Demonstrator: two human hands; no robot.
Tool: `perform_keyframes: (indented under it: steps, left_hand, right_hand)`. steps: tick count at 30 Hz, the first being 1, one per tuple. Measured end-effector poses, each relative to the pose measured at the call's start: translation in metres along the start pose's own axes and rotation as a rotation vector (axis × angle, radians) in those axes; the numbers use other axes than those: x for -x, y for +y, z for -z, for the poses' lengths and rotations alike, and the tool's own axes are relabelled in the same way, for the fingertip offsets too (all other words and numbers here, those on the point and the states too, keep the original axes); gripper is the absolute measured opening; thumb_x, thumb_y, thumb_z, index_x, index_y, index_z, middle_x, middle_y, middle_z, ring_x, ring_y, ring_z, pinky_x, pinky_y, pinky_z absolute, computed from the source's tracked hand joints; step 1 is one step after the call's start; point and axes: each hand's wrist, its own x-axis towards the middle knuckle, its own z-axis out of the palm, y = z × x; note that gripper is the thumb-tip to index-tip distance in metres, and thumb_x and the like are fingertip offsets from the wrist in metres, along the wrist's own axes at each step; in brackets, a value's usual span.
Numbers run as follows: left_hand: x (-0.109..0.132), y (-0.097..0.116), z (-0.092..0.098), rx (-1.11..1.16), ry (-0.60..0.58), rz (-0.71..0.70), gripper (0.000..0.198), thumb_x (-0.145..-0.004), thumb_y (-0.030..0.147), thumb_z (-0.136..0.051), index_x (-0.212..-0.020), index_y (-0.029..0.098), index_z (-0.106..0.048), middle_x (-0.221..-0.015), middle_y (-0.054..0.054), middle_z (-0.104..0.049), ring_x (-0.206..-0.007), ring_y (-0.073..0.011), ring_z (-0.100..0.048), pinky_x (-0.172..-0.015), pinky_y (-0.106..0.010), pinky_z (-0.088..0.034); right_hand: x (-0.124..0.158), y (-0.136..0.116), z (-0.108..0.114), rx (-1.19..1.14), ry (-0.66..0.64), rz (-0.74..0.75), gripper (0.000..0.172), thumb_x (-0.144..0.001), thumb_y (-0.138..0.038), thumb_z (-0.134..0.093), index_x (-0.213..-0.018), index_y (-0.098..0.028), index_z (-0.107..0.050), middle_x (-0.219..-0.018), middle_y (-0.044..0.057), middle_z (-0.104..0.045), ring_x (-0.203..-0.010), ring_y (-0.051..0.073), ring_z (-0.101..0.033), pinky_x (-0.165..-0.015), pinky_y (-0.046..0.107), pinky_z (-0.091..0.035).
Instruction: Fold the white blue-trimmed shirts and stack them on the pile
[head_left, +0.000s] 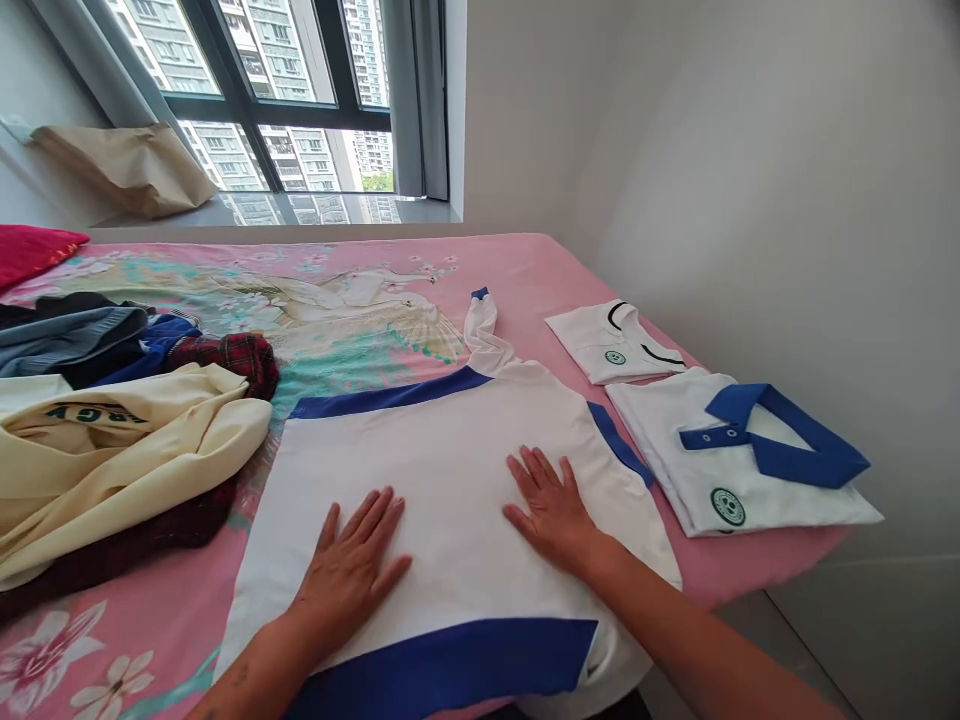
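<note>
A white shirt with blue side panels (pixel 450 450) lies spread out on the bed, one sleeve with a blue cuff stretching toward the window. My left hand (pixel 354 565) rests flat on the shirt's left part, fingers apart. Farther right, my right hand (pixel 551 505) also presses flat on the white cloth with its fingers spread. Neither hand grips anything. Part of the shirt's near right side hangs at the bed's front edge, partly hidden by my right forearm.
A folded white polo with a blue collar (pixel 750 450) and a folded white T-shirt (pixel 611 340) lie along the bed's right edge. On the left is a heap of clothes with a cream garment (pixel 150 440) on top. A brown paper bag (pixel 131 170) sits on the windowsill.
</note>
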Motion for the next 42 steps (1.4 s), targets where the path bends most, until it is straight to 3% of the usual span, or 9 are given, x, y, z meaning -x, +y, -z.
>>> perform_keyframes:
  steps: [4,7,12,15,23,28,32,36,42]
  left_hand:
    - [0.08,-0.032,-0.006,-0.066,-0.053,0.24,0.071,-0.082,0.057,-0.036,-0.143,0.023,-0.027,-0.15,-0.006,-0.025,-0.138,-0.0273,-0.021,-0.112,-0.054,-0.003]
    - [0.102,-0.049,0.013,-0.133,-0.095,0.426,0.066,-0.082,0.05,-0.035,-0.139,0.016,-0.037,-0.148,-0.01,-0.03,-0.138,-0.0304,-0.021,-0.109,-0.061,0.003]
    - [0.04,0.055,0.038,-0.003,0.081,0.19,0.054,-0.09,0.038,-0.028,-0.141,0.021,-0.031,-0.151,-0.007,-0.022,-0.139,-0.0255,-0.02,-0.11,-0.059,-0.005]
    - [0.026,0.101,0.024,0.062,0.029,0.119,0.058,-0.09,0.045,-0.029,-0.142,0.022,-0.03,-0.151,-0.007,-0.022,-0.139,-0.0261,-0.02,-0.11,-0.058,-0.007]
    - [0.15,0.004,0.006,-0.035,-0.038,0.438,0.069,-0.085,0.054,-0.029,-0.143,0.017,-0.026,-0.151,-0.009,-0.021,-0.14,-0.0268,-0.017,-0.109,-0.059,0.003]
    - [0.172,0.024,0.012,-0.059,0.114,0.257,0.07,-0.076,0.056,-0.05,-0.135,0.021,-0.042,-0.146,-0.011,-0.034,-0.137,-0.0303,-0.023,-0.111,-0.058,-0.001]
    - [0.181,0.045,0.002,-0.025,0.225,0.064,0.048,-0.075,0.023,-0.053,-0.123,0.026,-0.053,-0.131,-0.008,-0.054,-0.123,-0.0258,-0.046,-0.111,-0.052,-0.019]
    - [0.192,0.041,0.003,-0.007,0.248,0.043,0.048,-0.071,0.006,-0.044,-0.111,0.025,-0.061,-0.121,-0.006,-0.062,-0.116,-0.0229,-0.054,-0.107,-0.047,-0.031]
    - [0.207,0.028,0.012,0.051,0.23,0.003,0.038,-0.082,0.016,-0.043,-0.112,0.026,-0.063,-0.121,-0.005,-0.063,-0.116,-0.0228,-0.055,-0.105,-0.047,-0.037]
  right_hand:
    - [0.069,0.044,-0.014,0.082,-0.011,-0.23,0.063,-0.091,-0.047,-0.028,-0.144,-0.015,-0.023,-0.152,0.009,-0.017,-0.14,0.021,-0.011,-0.114,0.046,-0.006]
    - [0.085,0.058,-0.002,0.103,-0.048,-0.359,0.06,-0.091,-0.042,-0.029,-0.143,-0.012,-0.026,-0.151,0.01,-0.02,-0.139,0.023,-0.014,-0.112,0.052,-0.004]
    - [0.05,-0.045,0.02,-0.058,0.128,-0.18,0.055,-0.093,-0.037,-0.024,-0.144,-0.016,-0.022,-0.153,0.008,-0.011,-0.14,0.021,-0.007,-0.111,0.053,-0.006]
    - [0.049,-0.076,0.007,-0.134,0.005,0.006,0.06,-0.092,-0.048,-0.027,-0.145,-0.022,-0.022,-0.152,0.007,-0.016,-0.14,0.022,-0.009,-0.11,0.053,-0.003]
    - [0.12,0.061,-0.028,0.069,0.014,-0.351,0.066,-0.09,-0.052,-0.022,-0.145,-0.015,-0.021,-0.152,0.007,-0.015,-0.14,0.021,-0.01,-0.111,0.05,-0.007]
    - [0.118,0.039,-0.022,0.096,0.01,-0.45,0.058,-0.09,-0.038,-0.024,-0.141,-0.011,-0.03,-0.15,0.012,-0.023,-0.138,0.025,-0.017,-0.108,0.056,-0.011]
    - [0.122,0.017,-0.029,0.117,0.211,-0.414,0.051,-0.089,-0.023,-0.023,-0.137,-0.015,-0.037,-0.146,0.011,-0.033,-0.135,0.022,-0.025,-0.109,0.052,-0.01]
    - [0.129,0.017,-0.037,0.095,0.235,-0.412,0.051,-0.089,-0.024,-0.021,-0.136,-0.014,-0.038,-0.146,0.009,-0.032,-0.135,0.021,-0.026,-0.11,0.051,-0.01]
    - [0.125,0.022,-0.032,0.038,0.205,-0.428,0.051,-0.088,-0.023,-0.023,-0.135,-0.013,-0.04,-0.146,0.011,-0.033,-0.135,0.023,-0.028,-0.107,0.057,-0.012]
